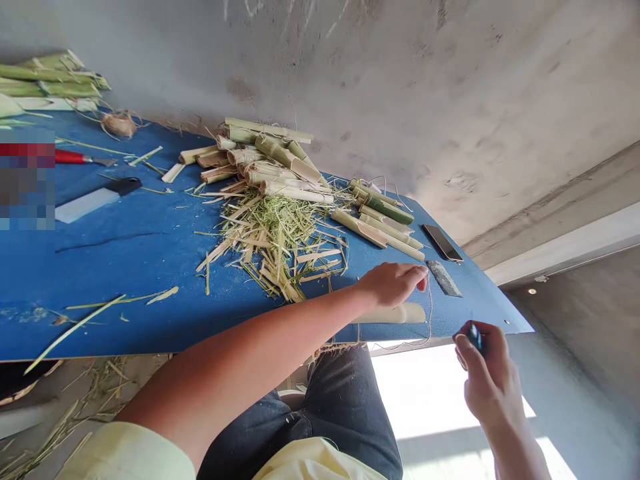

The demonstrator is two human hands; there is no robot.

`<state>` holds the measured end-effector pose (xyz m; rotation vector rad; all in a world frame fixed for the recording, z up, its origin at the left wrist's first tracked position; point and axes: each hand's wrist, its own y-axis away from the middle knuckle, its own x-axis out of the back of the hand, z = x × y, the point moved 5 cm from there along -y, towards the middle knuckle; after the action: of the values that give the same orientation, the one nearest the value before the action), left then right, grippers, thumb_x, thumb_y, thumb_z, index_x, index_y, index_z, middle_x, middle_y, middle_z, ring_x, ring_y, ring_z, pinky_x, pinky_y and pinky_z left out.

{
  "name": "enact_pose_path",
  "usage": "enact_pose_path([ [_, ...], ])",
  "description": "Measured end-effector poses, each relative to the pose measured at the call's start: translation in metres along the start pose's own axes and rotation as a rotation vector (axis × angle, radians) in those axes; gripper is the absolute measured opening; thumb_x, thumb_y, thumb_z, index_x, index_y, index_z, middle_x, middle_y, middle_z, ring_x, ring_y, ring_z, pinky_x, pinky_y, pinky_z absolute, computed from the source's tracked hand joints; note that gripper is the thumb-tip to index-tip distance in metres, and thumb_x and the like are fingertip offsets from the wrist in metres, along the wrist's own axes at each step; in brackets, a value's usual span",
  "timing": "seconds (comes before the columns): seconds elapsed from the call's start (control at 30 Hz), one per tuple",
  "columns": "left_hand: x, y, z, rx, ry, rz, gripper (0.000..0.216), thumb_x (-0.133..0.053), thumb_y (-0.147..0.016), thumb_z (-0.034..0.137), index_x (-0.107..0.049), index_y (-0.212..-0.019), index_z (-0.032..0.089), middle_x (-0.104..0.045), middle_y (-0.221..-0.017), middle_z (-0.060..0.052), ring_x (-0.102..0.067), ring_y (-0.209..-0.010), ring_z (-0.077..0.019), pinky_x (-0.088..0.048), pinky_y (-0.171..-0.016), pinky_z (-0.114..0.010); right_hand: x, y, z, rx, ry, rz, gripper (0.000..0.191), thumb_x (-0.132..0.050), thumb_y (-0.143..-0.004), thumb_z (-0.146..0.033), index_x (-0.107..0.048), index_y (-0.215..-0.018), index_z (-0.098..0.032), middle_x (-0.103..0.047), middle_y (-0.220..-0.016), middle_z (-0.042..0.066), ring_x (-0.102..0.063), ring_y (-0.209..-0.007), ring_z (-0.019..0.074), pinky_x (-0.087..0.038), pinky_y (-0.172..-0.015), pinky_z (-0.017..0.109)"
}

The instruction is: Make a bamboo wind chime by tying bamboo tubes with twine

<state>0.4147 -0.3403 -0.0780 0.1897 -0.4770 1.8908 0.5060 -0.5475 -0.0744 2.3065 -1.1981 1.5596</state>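
Note:
My left hand [395, 283] reaches across the blue table [125, 267], its fingers pinched on a thin string [430, 313] that hangs down over the table's near edge. A pale bamboo piece [395, 314] lies just under that hand. My right hand [483, 370] is off the table's right corner, closed around a small blue object [474, 335] I cannot name. A flat grey blade [443, 277] lies beside my left fingertips.
A heap of cut bamboo tubes [273, 167] and shavings [273, 243] fills the table's middle. More green tubes [383, 220] and a dark phone [441, 242] lie at the right. A cleaver [93, 200], red-handled tool [75, 158] and twine ball [119, 124] sit left.

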Motion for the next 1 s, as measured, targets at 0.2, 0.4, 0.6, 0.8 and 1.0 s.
enact_pose_path([
  [0.2, 0.002, -0.003, 0.000, -0.027, 0.109, 0.023, 0.057, -0.015, -0.107, 0.037, -0.069, -0.101, 0.021, -0.060, -0.086, -0.003, -0.059, -0.086, -0.0188, -0.048, -0.085, -0.032, -0.025, 0.012, -0.046, 0.001, 0.049, -0.250, 0.048, -0.047, -0.099, -0.071, -0.058, -0.109, -0.025, -0.063, -0.069, -0.001, -0.055, -0.057, 0.0195, -0.040, -0.055, 0.031],
  [0.4, -0.004, -0.006, -0.003, -0.018, 0.096, -0.022, 0.053, -0.023, -0.106, 0.036, -0.073, -0.106, 0.018, -0.067, -0.099, -0.007, -0.063, -0.095, -0.0209, -0.050, -0.092, -0.033, -0.016, -0.006, -0.038, -0.078, -0.251, -0.131, 0.053, -0.040, -0.105, -0.069, -0.066, -0.122, -0.025, -0.062, -0.071, 0.000, -0.053, -0.061, 0.0178, -0.040, -0.056, 0.029],
  [0.6, -0.012, -0.007, -0.004, -0.046, 0.023, -0.056, 0.037, -0.038, -0.106, 0.029, -0.073, -0.108, 0.018, -0.073, -0.109, -0.006, -0.066, -0.106, -0.0209, -0.049, -0.101, -0.034, -0.017, -0.007, -0.029, -0.108, -0.721, -0.137, 0.043, -0.071, -0.094, -0.058, -0.064, -0.117, -0.023, -0.053, -0.069, -0.003, -0.041, -0.054, 0.0119, -0.036, -0.049, 0.026],
  [0.8, -0.012, -0.005, 0.000, -0.096, -0.029, -0.002, 0.039, -0.037, -0.110, 0.032, -0.070, -0.095, 0.018, -0.063, -0.122, -0.009, -0.064, -0.115, -0.0189, -0.046, -0.112, -0.033, -0.016, -0.015, -0.025, -0.045, -0.619, -0.248, 0.053, -0.044, -0.103, -0.068, -0.068, -0.103, -0.022, -0.060, -0.064, 0.002, -0.048, -0.054, 0.0166, -0.041, -0.051, 0.030],
  [1.0, -0.008, -0.001, 0.004, -0.085, -0.043, -0.004, 0.037, -0.040, -0.109, 0.032, -0.065, -0.085, 0.018, -0.059, -0.123, -0.009, -0.065, -0.106, -0.0182, -0.048, -0.109, -0.033, 0.028, -0.035, -0.019, 0.114, 0.231, -0.053, 0.043, -0.042, -0.104, -0.063, -0.069, -0.100, -0.029, -0.069, -0.071, 0.002, -0.056, -0.052, 0.0199, -0.037, -0.050, 0.029],
])
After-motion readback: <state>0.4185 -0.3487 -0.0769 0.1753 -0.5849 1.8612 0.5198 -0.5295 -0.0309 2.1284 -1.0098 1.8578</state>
